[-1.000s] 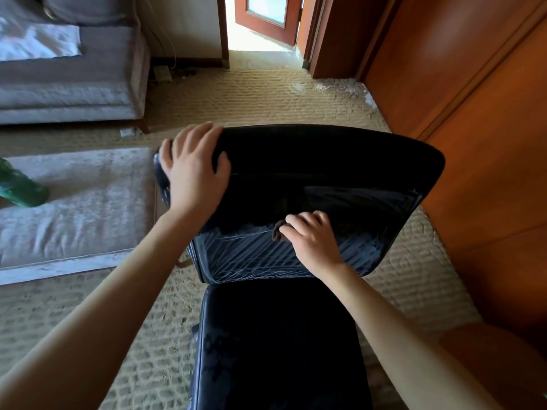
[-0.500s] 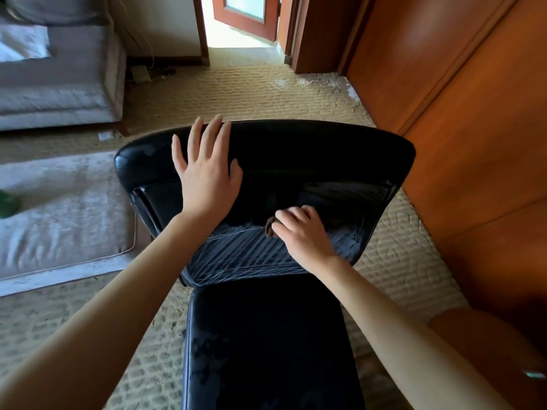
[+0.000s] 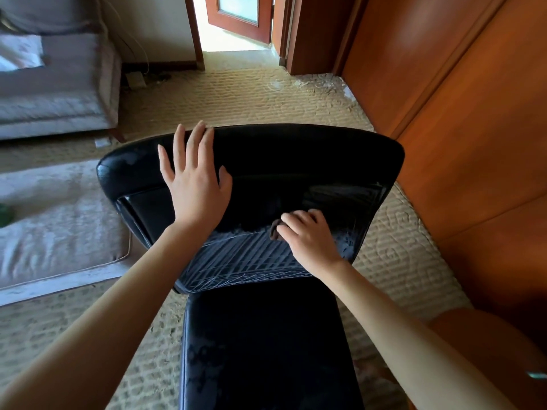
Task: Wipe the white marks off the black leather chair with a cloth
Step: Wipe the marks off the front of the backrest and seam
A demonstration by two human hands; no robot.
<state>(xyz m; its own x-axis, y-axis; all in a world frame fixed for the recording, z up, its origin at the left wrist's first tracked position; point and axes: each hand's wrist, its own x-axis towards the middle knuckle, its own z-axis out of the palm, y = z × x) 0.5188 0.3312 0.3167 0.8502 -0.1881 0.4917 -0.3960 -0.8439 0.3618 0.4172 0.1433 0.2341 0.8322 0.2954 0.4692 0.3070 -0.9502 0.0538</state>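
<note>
Seat of the black leather chair (image 3: pixel 266 350) nearest, glossy, with faint dull mottling. Beyond it the backrest, seen from above and tipped toward the viewer; its lower panel carries a dense hatch of white marks (image 3: pixel 245 258), thin lines crossing over one another. The upper band looks dark and mostly clear.

Right hand (image 3: pixel 310 238) lies on the panel at the top edge of the marked zone, fingers (image 3: pixel 296 218) curled down over a small dark cloth (image 3: pixel 275 232). Only a corner of the cloth shows by the thumb side; the rest is hidden under the palm.

Left hand (image 3: pixel 195 184) further up, flat and spread wide on the backrest's top roll, holding nothing, apparently bracing.

Handling, as judged: cloth soft, light, bunches easily, best kept pinned under the palm. Leather smooth and slick, padding gives under pressure. Chair may shift or swivel when pushed, so the brace on the top edge seems needed. Most marks remain.

Far: woven carpet (image 3: pixel 251 99), wooden wall panels, open doorway.
</note>
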